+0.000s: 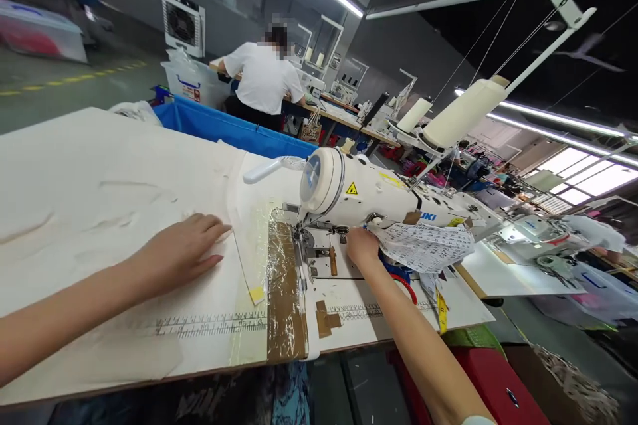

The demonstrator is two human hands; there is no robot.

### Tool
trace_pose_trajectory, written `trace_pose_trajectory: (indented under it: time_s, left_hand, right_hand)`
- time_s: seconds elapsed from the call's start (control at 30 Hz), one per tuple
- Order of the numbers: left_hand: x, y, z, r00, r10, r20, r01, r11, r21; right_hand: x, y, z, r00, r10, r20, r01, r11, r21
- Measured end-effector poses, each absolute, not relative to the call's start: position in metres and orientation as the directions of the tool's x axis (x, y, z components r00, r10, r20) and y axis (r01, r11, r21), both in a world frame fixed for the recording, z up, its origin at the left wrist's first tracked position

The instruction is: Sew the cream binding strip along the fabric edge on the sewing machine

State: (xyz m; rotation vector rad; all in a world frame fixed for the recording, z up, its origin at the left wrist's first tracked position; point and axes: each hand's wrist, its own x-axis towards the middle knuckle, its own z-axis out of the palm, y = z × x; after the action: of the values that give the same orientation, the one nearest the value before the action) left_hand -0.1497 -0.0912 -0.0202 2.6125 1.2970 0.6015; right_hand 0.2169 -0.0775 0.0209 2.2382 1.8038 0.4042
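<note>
My left hand (187, 249) lies palm down over pale cloth (117, 219) on the left of the table, its fingers stretched out. By its fingertips a thin dark line runs down to a small yellow patch (256, 295). Right of it stands a white sewing machine (359, 189), its needle area above a brown taped strip (285, 292). Under the machine's arm my right hand (362, 247) is closed, fingers curled; what they hold, if anything, is hidden. Close beside that hand are a printed white cloth (426, 244) and a red ring-shaped handle (405, 289).
Two thread cones (466, 113) stand behind the machine. A blue fabric bin (224, 126) lines the table's far edge. A yellow tape measure (441, 311) hangs at the front right. Beyond, a person in a white shirt (266, 76) sits at another table.
</note>
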Motion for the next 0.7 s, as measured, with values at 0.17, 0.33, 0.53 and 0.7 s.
trace_pose_trajectory:
  time_s: [0.17,0.33,0.53,0.7]
  left_hand:
    - [-0.12,-0.054,-0.016,0.566,0.794,0.221,0.802,-0.593,0.074]
    - [-0.12,-0.057,-0.022,0.568,0.785,0.247,0.797,-0.6,0.074]
    - [-0.131,-0.067,-0.022,0.564,0.747,0.352,0.756,-0.639,0.143]
    - [-0.127,-0.064,-0.018,0.573,0.73,0.372,0.744,-0.654,0.139]
  right_hand:
    - [0.2,-0.139,0.028,0.125,0.98,0.154,0.964,-0.157,0.216]
    - [0.137,-0.158,0.026,-0.181,0.941,0.286,0.867,0.29,-0.406]
    - [0.064,-0.096,0.009,-0.228,0.939,0.257,0.833,0.325,-0.448]
    - [0.047,-0.088,0.0,-0.288,0.927,0.239,0.947,0.313,-0.073]
